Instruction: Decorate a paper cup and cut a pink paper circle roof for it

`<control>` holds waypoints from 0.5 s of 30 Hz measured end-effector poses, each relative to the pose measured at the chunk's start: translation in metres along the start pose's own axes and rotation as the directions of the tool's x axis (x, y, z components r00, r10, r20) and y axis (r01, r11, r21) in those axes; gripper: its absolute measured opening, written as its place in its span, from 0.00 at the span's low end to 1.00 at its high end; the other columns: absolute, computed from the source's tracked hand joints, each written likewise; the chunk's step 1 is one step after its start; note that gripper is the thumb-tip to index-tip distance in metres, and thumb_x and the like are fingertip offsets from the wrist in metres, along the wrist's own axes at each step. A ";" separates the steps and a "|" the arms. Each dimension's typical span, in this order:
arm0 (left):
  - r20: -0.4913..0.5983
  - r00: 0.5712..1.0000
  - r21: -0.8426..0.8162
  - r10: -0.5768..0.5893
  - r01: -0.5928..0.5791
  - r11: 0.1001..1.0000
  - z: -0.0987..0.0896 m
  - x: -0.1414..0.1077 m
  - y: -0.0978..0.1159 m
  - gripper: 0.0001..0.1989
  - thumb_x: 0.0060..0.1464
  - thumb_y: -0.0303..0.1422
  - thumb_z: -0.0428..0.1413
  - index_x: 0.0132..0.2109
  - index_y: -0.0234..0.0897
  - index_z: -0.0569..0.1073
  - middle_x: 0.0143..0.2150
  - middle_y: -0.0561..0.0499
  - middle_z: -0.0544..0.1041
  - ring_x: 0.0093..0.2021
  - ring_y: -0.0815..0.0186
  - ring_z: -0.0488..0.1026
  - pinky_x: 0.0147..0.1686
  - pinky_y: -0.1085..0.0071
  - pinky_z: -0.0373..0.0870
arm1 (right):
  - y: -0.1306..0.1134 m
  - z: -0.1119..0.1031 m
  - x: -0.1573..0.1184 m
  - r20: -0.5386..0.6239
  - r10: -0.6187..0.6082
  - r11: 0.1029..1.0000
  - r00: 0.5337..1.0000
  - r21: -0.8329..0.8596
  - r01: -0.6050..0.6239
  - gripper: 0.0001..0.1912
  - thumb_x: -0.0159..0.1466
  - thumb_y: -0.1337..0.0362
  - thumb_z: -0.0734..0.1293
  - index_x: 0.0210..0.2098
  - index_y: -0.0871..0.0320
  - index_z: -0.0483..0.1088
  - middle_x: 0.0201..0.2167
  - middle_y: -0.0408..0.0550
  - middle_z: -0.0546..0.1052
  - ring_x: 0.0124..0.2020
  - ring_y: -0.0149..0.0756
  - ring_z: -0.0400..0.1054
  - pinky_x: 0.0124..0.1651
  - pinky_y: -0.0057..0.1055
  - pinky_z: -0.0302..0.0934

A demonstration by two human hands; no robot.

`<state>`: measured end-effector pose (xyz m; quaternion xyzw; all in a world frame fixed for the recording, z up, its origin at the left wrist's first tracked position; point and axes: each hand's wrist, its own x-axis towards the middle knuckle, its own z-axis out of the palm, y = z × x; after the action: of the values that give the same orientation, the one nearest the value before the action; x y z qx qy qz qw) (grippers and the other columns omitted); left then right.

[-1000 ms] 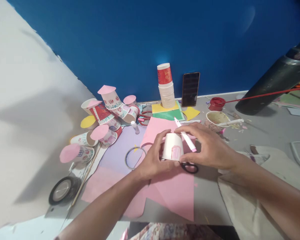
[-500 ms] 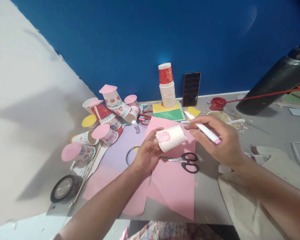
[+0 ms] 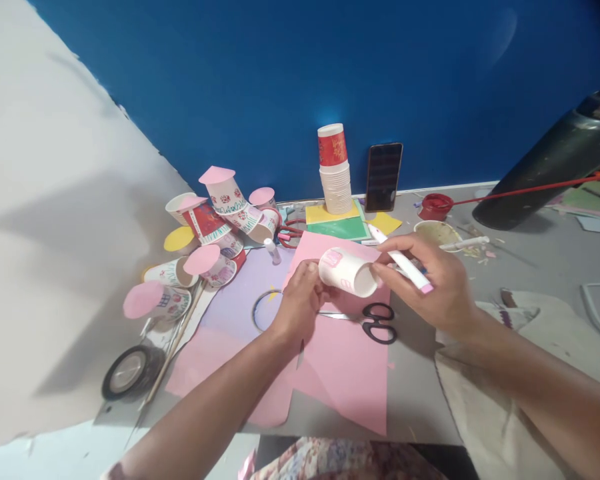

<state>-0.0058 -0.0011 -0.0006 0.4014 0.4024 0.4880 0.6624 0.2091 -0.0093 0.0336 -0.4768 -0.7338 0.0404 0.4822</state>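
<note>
A white paper cup [image 3: 347,272] with pink drawings lies sideways in the air, its open end toward the right. My left hand [image 3: 303,300] grips its base end. At the cup's rim are the fingertips of my right hand [image 3: 427,277], which also holds a white marker with a pink end [image 3: 413,270] slanting across the fingers. Beneath the cup, pink paper [image 3: 345,373] and black-handled scissors [image 3: 379,324] lie on the grey table [image 3: 420,400].
Decorated cups with pink paper tops [image 3: 227,193] crowd the left side, near a roll of tape [image 3: 127,375]. Behind stand a stack of cups [image 3: 336,173] and a phone [image 3: 384,177]. A dark bottle [image 3: 540,167] leans at right; cloth [image 3: 485,387] lies below it.
The cup has turned so that its open end now shows, and its pink drawings have shifted. My right hand has moved slightly left, its fingertips now at the rim.
</note>
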 end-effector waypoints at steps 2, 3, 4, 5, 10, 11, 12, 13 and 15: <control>0.013 1.000 0.129 0.019 -0.021 0.991 -0.001 -0.004 0.001 0.27 0.61 0.55 0.60 0.55 0.40 0.71 0.47 0.46 0.79 0.41 0.62 0.78 0.45 0.62 0.75 | 0.001 0.002 -0.001 -0.049 -0.125 0.989 0.991 -0.089 0.120 0.08 0.66 0.67 0.72 0.44 0.50 0.74 0.34 0.46 0.83 0.35 0.45 0.76 0.39 0.41 0.70; 0.029 0.999 0.177 0.019 -0.023 0.984 -0.001 -0.005 0.002 0.30 0.57 0.55 0.64 0.58 0.40 0.70 0.50 0.45 0.78 0.42 0.62 0.78 0.45 0.62 0.75 | 0.001 0.003 -0.001 -0.056 -0.184 0.976 0.981 -0.130 0.176 0.08 0.66 0.68 0.71 0.43 0.50 0.74 0.34 0.47 0.84 0.35 0.46 0.76 0.39 0.42 0.70; 0.045 0.999 0.213 0.017 -0.027 0.977 -0.002 -0.006 0.003 0.35 0.53 0.53 0.68 0.60 0.41 0.69 0.53 0.43 0.76 0.45 0.60 0.78 0.46 0.61 0.75 | 0.001 0.004 -0.002 -0.053 -0.235 0.961 0.970 -0.163 0.224 0.09 0.66 0.69 0.71 0.44 0.50 0.74 0.34 0.47 0.84 0.35 0.46 0.76 0.39 0.43 0.70; 0.051 0.998 0.236 0.021 -0.033 0.971 -0.002 -0.007 0.003 0.39 0.48 0.51 0.72 0.61 0.41 0.68 0.57 0.42 0.75 0.49 0.57 0.77 0.47 0.60 0.75 | 0.001 0.005 -0.003 -0.045 -0.274 0.947 0.961 -0.185 0.262 0.09 0.66 0.69 0.71 0.44 0.50 0.74 0.33 0.47 0.84 0.35 0.46 0.75 0.39 0.44 0.70; 0.045 0.997 0.235 0.061 -0.070 0.969 0.000 -0.004 0.000 0.44 0.41 0.43 0.76 0.62 0.41 0.65 0.64 0.38 0.71 0.63 0.47 0.70 0.53 0.55 0.75 | -0.001 0.006 -0.007 -0.008 -0.301 0.939 0.954 -0.174 0.295 0.10 0.67 0.70 0.71 0.45 0.48 0.74 0.33 0.46 0.84 0.35 0.46 0.76 0.40 0.44 0.71; 0.056 0.996 0.216 0.070 -0.080 0.973 0.001 -0.003 0.000 0.44 0.41 0.42 0.76 0.62 0.41 0.65 0.64 0.38 0.71 0.64 0.46 0.70 0.55 0.54 0.74 | -0.002 0.007 -0.007 0.000 -0.292 0.943 0.956 -0.169 0.288 0.11 0.67 0.69 0.71 0.45 0.47 0.74 0.33 0.46 0.84 0.35 0.47 0.76 0.40 0.44 0.71; 0.073 0.994 0.198 0.077 -0.091 0.976 0.001 -0.002 0.000 0.44 0.42 0.40 0.75 0.63 0.41 0.65 0.64 0.38 0.72 0.64 0.46 0.71 0.56 0.53 0.74 | -0.003 0.007 -0.007 0.009 -0.283 0.946 0.959 -0.165 0.280 0.10 0.67 0.69 0.71 0.45 0.47 0.74 0.33 0.46 0.84 0.35 0.47 0.76 0.40 0.45 0.71; 0.090 0.992 0.186 0.083 -0.099 0.977 0.002 -0.002 0.000 0.43 0.43 0.39 0.75 0.63 0.41 0.65 0.64 0.38 0.72 0.64 0.47 0.71 0.57 0.52 0.74 | -0.004 0.007 -0.008 0.021 -0.274 0.949 0.962 -0.157 0.274 0.10 0.67 0.69 0.70 0.45 0.47 0.74 0.33 0.46 0.84 0.35 0.47 0.76 0.41 0.46 0.72; 0.120 0.988 0.178 0.093 -0.114 0.978 0.002 -0.003 0.002 0.40 0.46 0.37 0.73 0.62 0.41 0.65 0.63 0.39 0.73 0.62 0.48 0.73 0.58 0.52 0.73 | -0.005 0.008 -0.009 0.049 -0.237 0.963 0.970 -0.118 0.241 0.09 0.68 0.67 0.70 0.45 0.46 0.75 0.33 0.46 0.85 0.34 0.47 0.77 0.42 0.47 0.72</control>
<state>-0.0049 -0.0036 0.0025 0.5077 0.3869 0.4595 0.6176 0.2004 -0.0155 0.0266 -0.4129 -0.7954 -0.0551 0.4404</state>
